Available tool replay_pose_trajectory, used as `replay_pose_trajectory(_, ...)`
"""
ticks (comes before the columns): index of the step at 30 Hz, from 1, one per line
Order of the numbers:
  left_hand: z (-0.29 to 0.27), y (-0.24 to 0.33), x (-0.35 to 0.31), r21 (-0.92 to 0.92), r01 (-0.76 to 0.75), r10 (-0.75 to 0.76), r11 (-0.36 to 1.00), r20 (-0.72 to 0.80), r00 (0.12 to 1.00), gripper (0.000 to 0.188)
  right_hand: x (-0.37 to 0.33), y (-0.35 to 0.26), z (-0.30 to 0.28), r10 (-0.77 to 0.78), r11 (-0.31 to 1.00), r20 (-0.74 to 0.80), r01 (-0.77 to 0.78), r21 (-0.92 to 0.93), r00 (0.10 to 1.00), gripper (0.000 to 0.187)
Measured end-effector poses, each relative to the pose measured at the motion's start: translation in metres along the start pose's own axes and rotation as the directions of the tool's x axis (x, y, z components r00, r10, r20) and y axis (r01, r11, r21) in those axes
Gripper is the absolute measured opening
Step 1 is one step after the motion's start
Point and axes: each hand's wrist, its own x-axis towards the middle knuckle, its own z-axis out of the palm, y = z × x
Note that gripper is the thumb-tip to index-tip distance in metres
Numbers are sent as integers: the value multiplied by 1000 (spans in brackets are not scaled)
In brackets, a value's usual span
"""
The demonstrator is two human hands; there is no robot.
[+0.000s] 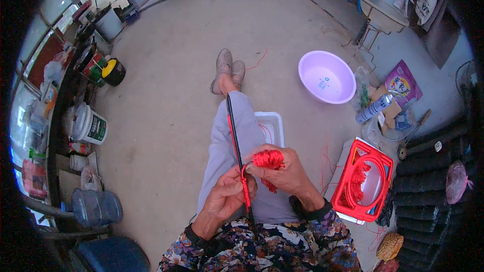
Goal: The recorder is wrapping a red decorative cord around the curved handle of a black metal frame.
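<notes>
A long, thin black rod point(229, 105) runs from over my shin down to my lap, slightly tilted. Red cord lies along its upper part, and a red cord wrapping point(246, 194) covers it lower down. With fingers closed, my left hand point(225, 196) grips the rod at this wrapping. My right hand point(288, 174) is shut on a bundle of red cord point(268, 158), its thumb and fingertips close beside the rod. Some strands of the bundle hang below the right hand. The fingertips partly hide where the cord meets the rod.
A white tray point(280, 127) sits beside my leg with red thread in it. To the right, a red basket point(387, 174) holds more red cord. Farther off stands a purple basin point(326, 78). Buckets, including a white bucket point(92, 125), and a water jug point(97, 207) line the left side.
</notes>
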Motion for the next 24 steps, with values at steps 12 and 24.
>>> replay_pose_trajectory(12, 3, 0, -2, -47, -7, 4, 999, -59, 998, 42, -19, 20, 3, -59, 998, 58, 58, 19, 997, 24)
replay_pose_trajectory(24, -4, -1, -2, -31, -5, 2, 1000, -80, 997, 47, -6, 12, 1, -227, 917, 176, 271, -292, 958, 34)
